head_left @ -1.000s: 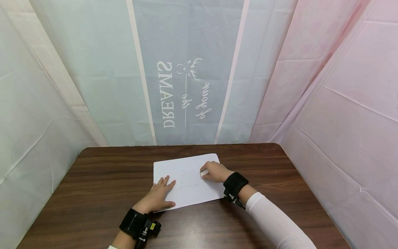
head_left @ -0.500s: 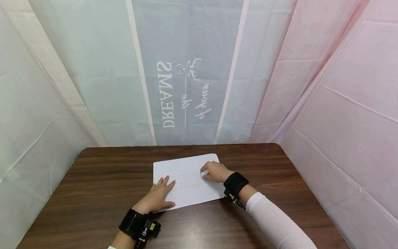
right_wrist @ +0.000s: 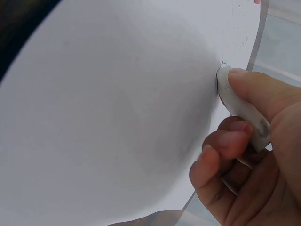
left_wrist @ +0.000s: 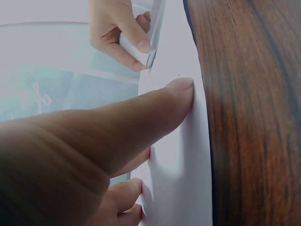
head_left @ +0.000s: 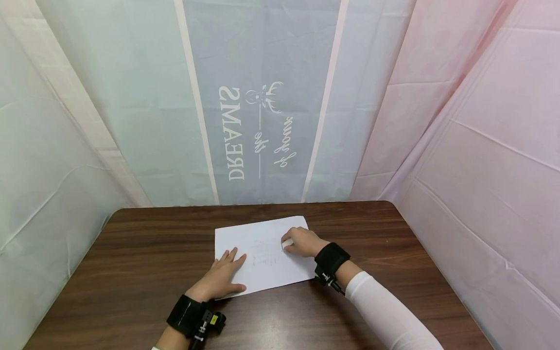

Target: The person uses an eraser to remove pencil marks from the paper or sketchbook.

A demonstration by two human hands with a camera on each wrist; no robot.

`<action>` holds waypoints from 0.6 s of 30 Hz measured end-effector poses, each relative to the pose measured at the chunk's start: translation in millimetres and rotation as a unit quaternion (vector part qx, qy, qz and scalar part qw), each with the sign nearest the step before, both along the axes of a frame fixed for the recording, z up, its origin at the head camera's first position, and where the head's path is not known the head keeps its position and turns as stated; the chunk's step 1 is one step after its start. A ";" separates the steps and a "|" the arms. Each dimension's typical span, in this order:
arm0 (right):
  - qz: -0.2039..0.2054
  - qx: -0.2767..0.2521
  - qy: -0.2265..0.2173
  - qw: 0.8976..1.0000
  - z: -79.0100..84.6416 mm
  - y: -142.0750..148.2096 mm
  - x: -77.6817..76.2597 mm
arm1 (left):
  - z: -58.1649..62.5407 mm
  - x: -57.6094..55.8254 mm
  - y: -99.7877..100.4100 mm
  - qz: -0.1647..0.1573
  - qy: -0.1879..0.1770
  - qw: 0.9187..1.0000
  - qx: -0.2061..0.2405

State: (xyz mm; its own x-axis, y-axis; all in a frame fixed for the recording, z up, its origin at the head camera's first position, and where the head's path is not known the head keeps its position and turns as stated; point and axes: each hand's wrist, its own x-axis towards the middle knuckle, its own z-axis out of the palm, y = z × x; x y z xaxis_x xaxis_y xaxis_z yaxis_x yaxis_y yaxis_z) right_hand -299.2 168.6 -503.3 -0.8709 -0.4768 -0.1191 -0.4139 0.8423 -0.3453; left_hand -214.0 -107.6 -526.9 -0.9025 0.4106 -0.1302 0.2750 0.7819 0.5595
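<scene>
A white sheet of paper (head_left: 267,272) lies slightly turned on the table, with faint pencil marks (head_left: 264,253) near its middle. My left hand (head_left: 222,276) rests on the paper's left part, fingers spread and thumb near the front edge. In my right hand (head_left: 304,241), pinched between thumb and fingers, is a white eraser (right_wrist: 240,103) with grey smudges. The eraser's tip meets the paper right of the marks, beside a small dark speck. From the left wrist, the eraser (left_wrist: 134,49) shows beyond my left thumb (left_wrist: 155,106).
A dark wood-grain table (head_left: 144,272) carries the paper. Pale curtains (head_left: 372,97) with printed lettering hang behind its back edge and along both sides. Each wrist wears a black strap (head_left: 331,257) with a small camera.
</scene>
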 end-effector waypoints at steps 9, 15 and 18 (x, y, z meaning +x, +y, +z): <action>0.008 -0.009 -0.004 1.000 2.5 1.8 -1.7 | -0.1 1.0 -0.5 -0.004 0.005 1.000 0.003; 0.014 -0.020 0.001 1.000 11.0 -2.9 -3.4 | -0.7 1.0 -0.8 -0.005 0.005 1.000 0.002; 0.017 -0.020 0.004 1.000 14.7 -9.8 -3.0 | -1.2 0.3 -0.4 -0.003 0.003 1.000 0.000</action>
